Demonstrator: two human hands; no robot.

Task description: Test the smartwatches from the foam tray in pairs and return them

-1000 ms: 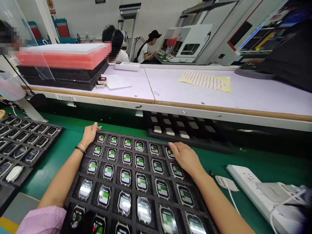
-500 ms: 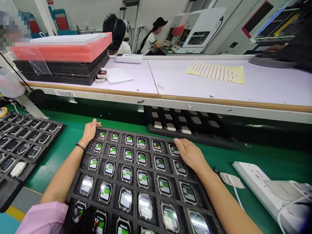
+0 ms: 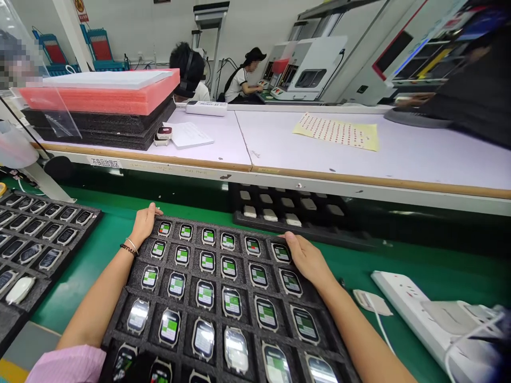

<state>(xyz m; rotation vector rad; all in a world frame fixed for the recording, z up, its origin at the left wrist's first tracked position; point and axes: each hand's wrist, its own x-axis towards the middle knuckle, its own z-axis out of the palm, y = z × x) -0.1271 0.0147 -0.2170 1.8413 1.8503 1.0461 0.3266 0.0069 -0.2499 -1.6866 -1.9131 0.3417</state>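
A black foam tray (image 3: 195, 246) with rows of compartments fills the lower middle of the view. Smartwatch bodies without straps, such as one watch (image 3: 207, 261), sit face up in it, most with screens lit green and white. My left hand (image 3: 144, 226) grips the tray's far left corner, thumb on top, fingers hidden behind the edge. At the far right corner my right hand (image 3: 307, 256) holds the tray the same way, its fingers out of sight. Glare whitens several screens. The tray's near edge lies beyond the bottom of the view.
Another watch tray (image 3: 85, 234) lies on the left. A third tray (image 3: 255, 221) sits under the shelf (image 3: 271, 127). A power strip (image 3: 399, 290) and a white charger (image 3: 369, 300) with cables lie right. Foam sheets (image 3: 99, 101) and a sticker sheet (image 3: 339, 132) rest on the shelf. Co-workers sit beyond.
The view has tilted up slightly, so the surroundings appear lower. Both hands keep their hold on the tray. A dark-clothed person at the right has come further into view.
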